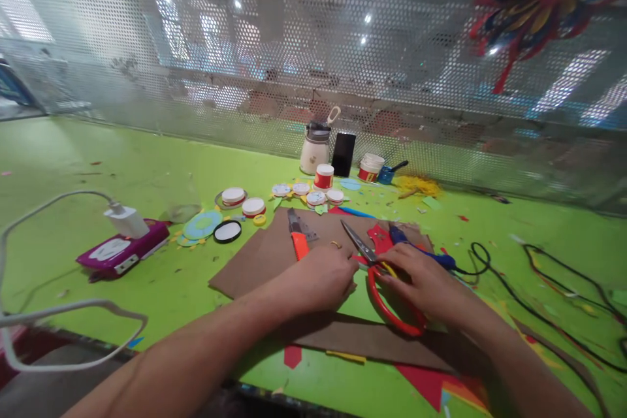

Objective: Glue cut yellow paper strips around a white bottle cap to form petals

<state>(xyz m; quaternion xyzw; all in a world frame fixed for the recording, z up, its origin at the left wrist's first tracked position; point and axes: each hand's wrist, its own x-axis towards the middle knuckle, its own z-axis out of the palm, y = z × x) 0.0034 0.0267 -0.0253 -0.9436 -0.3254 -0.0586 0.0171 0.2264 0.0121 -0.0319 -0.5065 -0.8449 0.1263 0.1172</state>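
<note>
My left hand point(326, 274) is closed over the brown cardboard point(259, 258), its fingertips pinched near a thin pale piece that is mostly hidden. Close beside it, my right hand point(414, 274) has thumb and fingers closed at the red-handled scissors point(396, 313), near their pivot. The blades point up and to the left. A yellow sliver shows under the right fingers. Left of the blades lies an orange utility knife point(298, 241). Behind the right hand are a red cut-out piece point(379, 238) and a blue corded tool point(438, 258). A cardboard strip point(362, 336) lies in front.
White-lidded pots point(253, 207), a bottle point(315, 151), a phone point(344, 153) and a paint pot with a brush point(386, 174) stand at the back. A purple power strip point(122, 251) with a white charger is at left. Black cord point(509, 290) loops at right. Perforated metal mesh point(274, 78) rises behind.
</note>
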